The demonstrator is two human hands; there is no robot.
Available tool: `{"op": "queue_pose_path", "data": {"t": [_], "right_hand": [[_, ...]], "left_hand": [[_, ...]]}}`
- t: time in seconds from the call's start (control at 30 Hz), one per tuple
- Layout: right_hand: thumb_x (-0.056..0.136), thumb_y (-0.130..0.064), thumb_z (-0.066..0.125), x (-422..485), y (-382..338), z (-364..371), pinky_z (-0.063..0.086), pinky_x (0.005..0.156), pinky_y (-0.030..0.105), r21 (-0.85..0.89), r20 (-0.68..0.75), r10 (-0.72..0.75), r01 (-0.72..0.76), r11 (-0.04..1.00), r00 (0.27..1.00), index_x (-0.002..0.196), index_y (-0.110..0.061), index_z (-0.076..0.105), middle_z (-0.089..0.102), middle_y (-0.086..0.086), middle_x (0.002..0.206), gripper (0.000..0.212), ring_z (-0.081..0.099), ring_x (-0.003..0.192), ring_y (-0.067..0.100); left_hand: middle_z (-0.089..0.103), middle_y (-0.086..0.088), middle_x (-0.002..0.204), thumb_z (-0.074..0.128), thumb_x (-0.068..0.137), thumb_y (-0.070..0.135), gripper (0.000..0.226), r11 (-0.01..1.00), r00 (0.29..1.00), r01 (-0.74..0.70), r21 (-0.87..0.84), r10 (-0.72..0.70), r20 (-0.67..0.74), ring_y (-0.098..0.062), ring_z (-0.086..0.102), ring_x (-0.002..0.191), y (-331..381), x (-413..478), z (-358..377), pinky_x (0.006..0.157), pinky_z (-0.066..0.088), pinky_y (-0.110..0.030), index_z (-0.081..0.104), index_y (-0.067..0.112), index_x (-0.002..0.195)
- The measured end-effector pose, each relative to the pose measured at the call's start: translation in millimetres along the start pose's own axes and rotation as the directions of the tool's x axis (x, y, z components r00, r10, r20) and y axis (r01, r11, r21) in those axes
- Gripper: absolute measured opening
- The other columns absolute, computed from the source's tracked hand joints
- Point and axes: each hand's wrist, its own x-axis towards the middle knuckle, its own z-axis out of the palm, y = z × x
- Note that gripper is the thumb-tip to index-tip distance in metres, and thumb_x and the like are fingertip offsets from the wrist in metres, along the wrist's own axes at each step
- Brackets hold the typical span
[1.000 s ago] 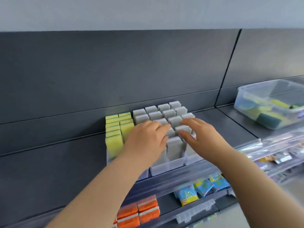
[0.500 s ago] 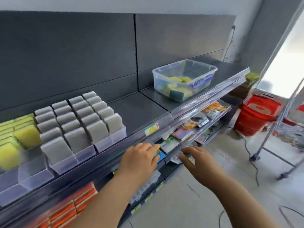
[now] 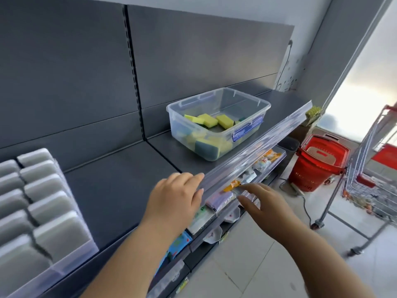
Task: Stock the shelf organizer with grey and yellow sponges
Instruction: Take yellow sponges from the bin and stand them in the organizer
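Note:
A clear shelf organizer [image 3: 71,262] sits at the far left of the dark shelf [image 3: 120,190], its rows filled with upright grey sponges [image 3: 45,201]. Further right on the shelf stands a clear plastic bin [image 3: 255,111] holding several yellow sponges [image 3: 207,120] with green backs. My left hand [image 3: 175,201] hovers at the shelf's front edge, fingers loosely curled, holding nothing. My right hand [image 3: 265,208] is just in front of the lower shelf, fingers spread, empty. Both hands are between the organizer and the bin, touching neither.
A clear price rail [image 3: 253,153] runs along the shelf front. Packaged goods [image 3: 219,198] fill the shelf below. A red shopping basket [image 3: 315,166] and a metal trolley [image 3: 371,183] stand on the tiled floor at the right.
My hands left the grey sponges in the organizer and moved right along the shelf front. The view swung right, so the bin is now near the middle.

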Motion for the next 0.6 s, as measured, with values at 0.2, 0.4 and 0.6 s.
{"op": "queue_pose_path", "data": {"t": [0.2,0.4,0.6], "right_hand": [[0.086,-0.036,0.056,89,39,-63,0.046,0.085,0.030,0.124,-0.280,0.059,-0.025,0.992,0.958,0.115,-0.028,0.060,0.058,-0.010,0.106,0.030,0.057,0.099,0.011],[0.083,-0.037,0.055,159,85,-75,0.052,0.084,0.038,0.233,-0.319,0.048,0.029,0.972,0.946,0.106,-0.039,0.056,0.061,-0.009,0.103,0.023,0.061,0.096,0.013],[0.085,-0.030,0.056,285,139,-95,0.043,0.076,0.017,0.280,-0.300,-0.103,0.191,0.941,0.948,0.105,-0.033,0.060,0.063,-0.012,0.100,0.020,0.060,0.095,0.003]], "left_hand": [[0.068,0.001,0.096,0.043,0.086,0.033,0.040,0.999,0.997,0.012,-0.037,-0.015,-0.078,-0.021,0.063,0.089,-21,109,25,0.065,0.053,-0.031,0.067,0.013,0.110],[0.066,0.003,0.102,0.042,0.087,0.033,0.040,0.996,0.995,0.046,-0.074,-0.052,-0.083,-0.013,0.058,0.097,-24,175,68,0.070,0.051,-0.025,0.066,0.016,0.114],[0.063,0.008,0.109,0.038,0.088,0.039,0.042,0.972,0.970,0.219,-0.083,-0.226,-0.089,-0.010,0.055,0.099,-29,250,120,0.075,0.050,-0.025,0.062,0.023,0.119]]}}
